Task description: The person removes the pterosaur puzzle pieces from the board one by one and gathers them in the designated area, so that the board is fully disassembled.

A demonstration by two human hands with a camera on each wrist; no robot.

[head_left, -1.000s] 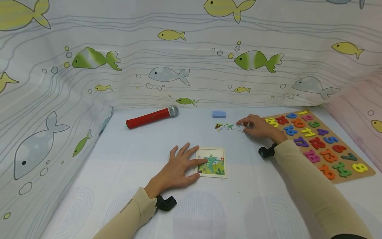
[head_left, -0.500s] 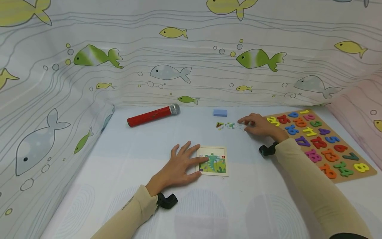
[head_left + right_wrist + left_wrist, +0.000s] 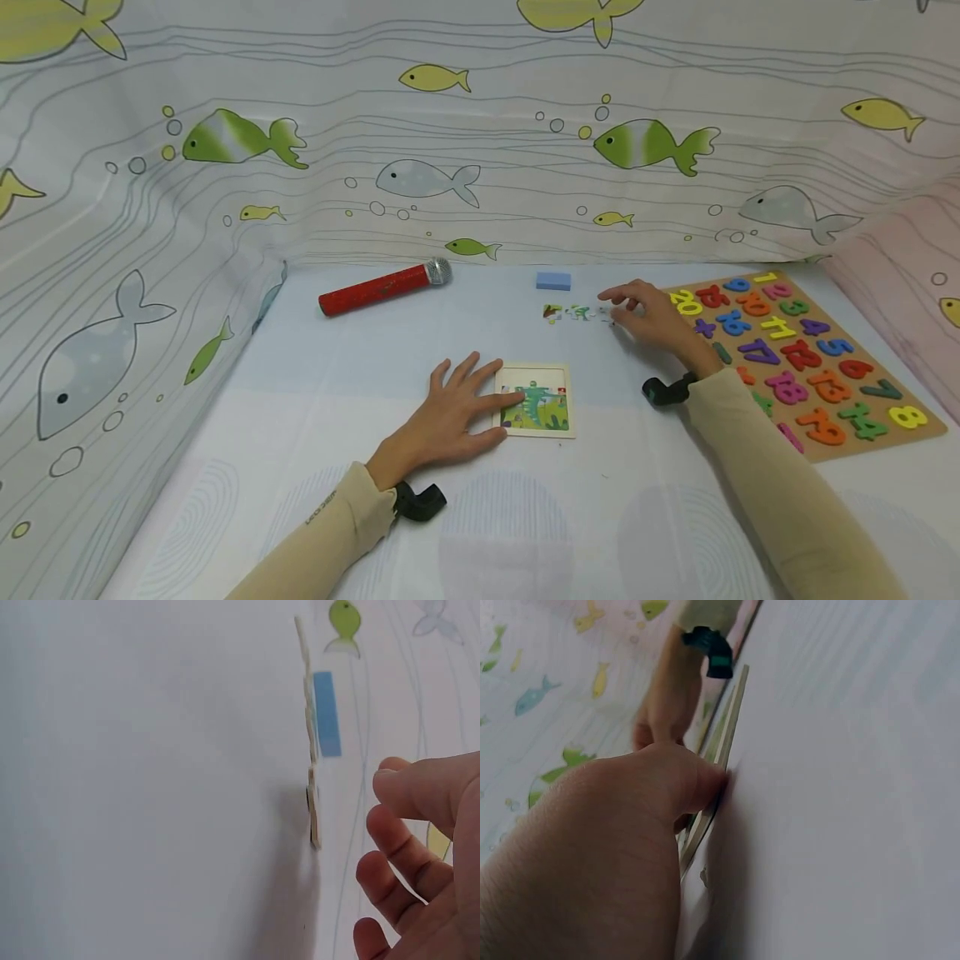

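Note:
My left hand [image 3: 438, 421] rests with spread fingers over the left side of a small wooden puzzle tray [image 3: 543, 374]. Its index finger lies on the picture of a green dinosaur, and its thumb touches the lower left of the frame. The tray's upper strip is bare wood. Farther back, my right hand [image 3: 654, 321] hovers beside a short row of loose jigsaw pieces [image 3: 580, 313]. In the right wrist view the thumb and fingertips [image 3: 390, 825] are apart, clear of the thin pieces [image 3: 314, 814], and nothing is between them.
Behind the loose pieces lies a blue block [image 3: 553, 282]. A red microphone [image 3: 378, 289] with a silver head is at the back left. On the right, a brown number board [image 3: 918, 429] with colourful digits lies partly under my right forearm. A fish-patterned cloth [image 3: 510, 208] rises behind.
My right hand has lifted slightly off the loose pieces, its thumb and fingers now farther apart. My left hand stays on the tray.

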